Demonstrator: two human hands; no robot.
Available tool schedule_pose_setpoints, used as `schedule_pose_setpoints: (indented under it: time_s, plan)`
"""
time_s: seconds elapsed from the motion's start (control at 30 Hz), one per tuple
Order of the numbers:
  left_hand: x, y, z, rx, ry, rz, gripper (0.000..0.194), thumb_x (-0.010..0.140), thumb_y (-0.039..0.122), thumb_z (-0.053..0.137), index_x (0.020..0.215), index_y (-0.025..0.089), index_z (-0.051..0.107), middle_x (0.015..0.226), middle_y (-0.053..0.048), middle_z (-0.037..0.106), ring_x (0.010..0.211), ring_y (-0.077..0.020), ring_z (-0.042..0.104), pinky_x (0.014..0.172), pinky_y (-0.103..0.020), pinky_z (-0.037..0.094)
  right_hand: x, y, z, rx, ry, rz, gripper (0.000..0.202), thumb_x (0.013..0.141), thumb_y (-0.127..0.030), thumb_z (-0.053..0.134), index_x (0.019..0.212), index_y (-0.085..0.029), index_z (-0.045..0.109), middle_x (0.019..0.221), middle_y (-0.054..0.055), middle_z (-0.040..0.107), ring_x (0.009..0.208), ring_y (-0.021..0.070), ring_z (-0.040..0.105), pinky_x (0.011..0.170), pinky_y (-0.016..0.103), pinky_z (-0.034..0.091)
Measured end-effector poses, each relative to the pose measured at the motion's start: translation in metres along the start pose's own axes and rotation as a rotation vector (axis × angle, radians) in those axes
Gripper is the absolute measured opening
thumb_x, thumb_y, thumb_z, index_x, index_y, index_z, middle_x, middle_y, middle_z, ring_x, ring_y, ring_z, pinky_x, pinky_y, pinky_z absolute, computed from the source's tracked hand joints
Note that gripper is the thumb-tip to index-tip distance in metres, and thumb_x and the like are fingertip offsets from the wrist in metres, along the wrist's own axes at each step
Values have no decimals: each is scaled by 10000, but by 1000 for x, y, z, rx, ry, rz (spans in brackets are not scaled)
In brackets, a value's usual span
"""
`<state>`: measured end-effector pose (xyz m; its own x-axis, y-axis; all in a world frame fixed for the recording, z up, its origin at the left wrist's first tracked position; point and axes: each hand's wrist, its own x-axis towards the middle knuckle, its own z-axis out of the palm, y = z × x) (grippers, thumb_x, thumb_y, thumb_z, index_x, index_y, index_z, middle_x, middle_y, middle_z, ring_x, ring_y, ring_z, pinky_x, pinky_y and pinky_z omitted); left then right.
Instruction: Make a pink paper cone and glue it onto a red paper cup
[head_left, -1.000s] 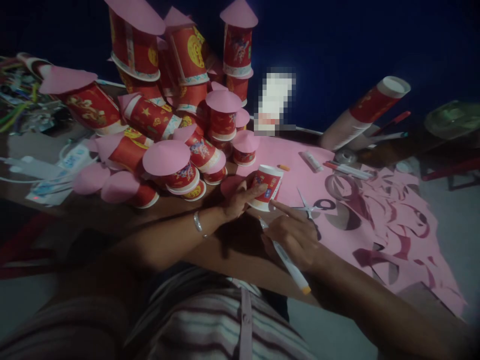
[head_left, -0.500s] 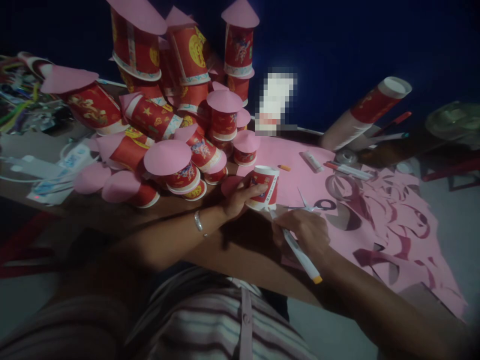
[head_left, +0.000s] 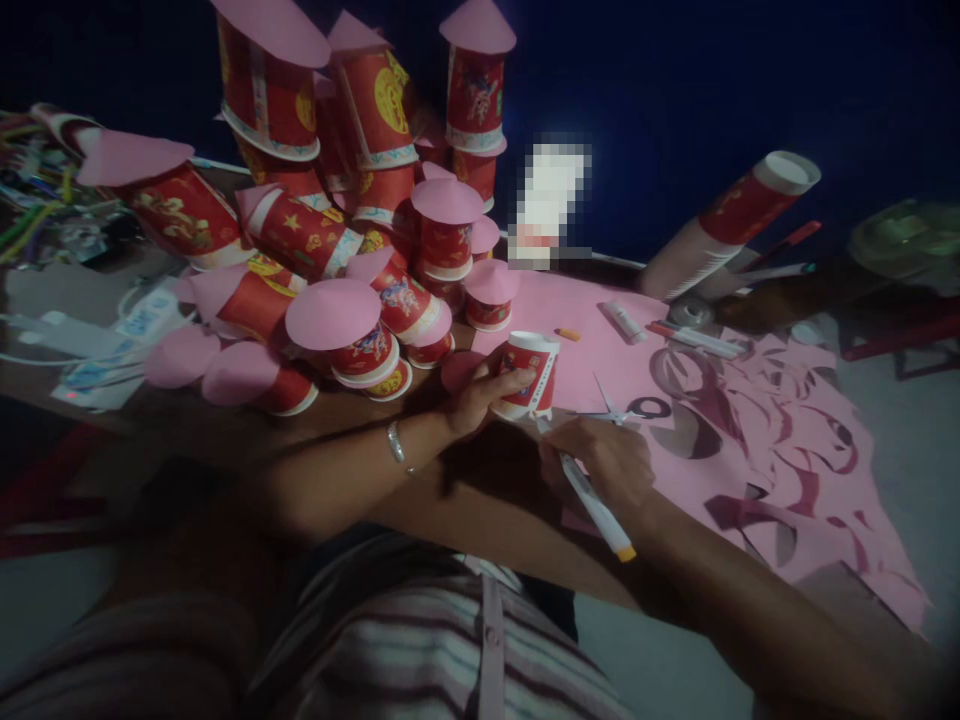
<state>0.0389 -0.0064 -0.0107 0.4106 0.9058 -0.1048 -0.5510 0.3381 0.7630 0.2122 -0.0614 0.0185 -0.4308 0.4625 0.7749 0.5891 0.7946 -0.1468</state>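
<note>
My left hand [head_left: 478, 398] is wrapped around a red paper cup [head_left: 544, 372] with a white rim, thumb across its printed side. The cup stands roughly upright above the table edge. In my right hand [head_left: 609, 458] is a white utility knife [head_left: 598, 515] with a yellow end, pointing down toward me. Its blade end meets the lower edge of the cup; the exact contact there is too small to make out. Just beyond my right hand, scissors [head_left: 616, 410] lie spread on the pink paper [head_left: 577, 375].
Many red cups with pink cone tops crowd the left and back, such as one near cup [head_left: 334, 315]. Pink paper scraps [head_left: 795, 430] cover the right side. A glue stick [head_left: 624, 322], pens [head_left: 697, 340], a tall cup stack [head_left: 739, 220] and a power strip [head_left: 124, 345] lie around.
My right hand and the knife have shifted slightly left, with the yellow end a little higher. My left hand keeps the cup in nearly the same place.
</note>
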Motion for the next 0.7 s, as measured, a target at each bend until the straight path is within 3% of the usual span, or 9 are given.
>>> schedule_pose_setpoints:
  time_s: [0.2, 0.37, 0.7]
  plan:
    - [-1, 3, 2, 23, -16, 9, 437, 760, 396, 796, 1096, 149, 667, 1061, -108, 741, 944, -231, 706, 836, -341, 551, -1, 1, 0, -24, -15, -2, 191, 815, -74, 698, 902, -190, 575, 685, -24, 668, 567, 117, 614, 550, 251, 479]
    - [0, 3, 2, 28, 0, -1, 463, 751, 397, 801, 1114, 149, 655, 1061, -116, 750, 922, -235, 714, 806, -343, 549, 0, 0, 0, 22, -68, 13, 162, 837, -79, 664, 894, -196, 568, 682, -30, 671, 553, 111, 607, 540, 242, 473]
    - [1, 2, -1, 25, -19, 1, 498, 752, 414, 809, 1137, 133, 663, 1081, -127, 750, 957, -262, 721, 802, -348, 554, 3, -3, -2, 99, -52, 9, 184, 828, -49, 661, 906, -180, 557, 672, -24, 652, 550, 111, 592, 547, 242, 466]
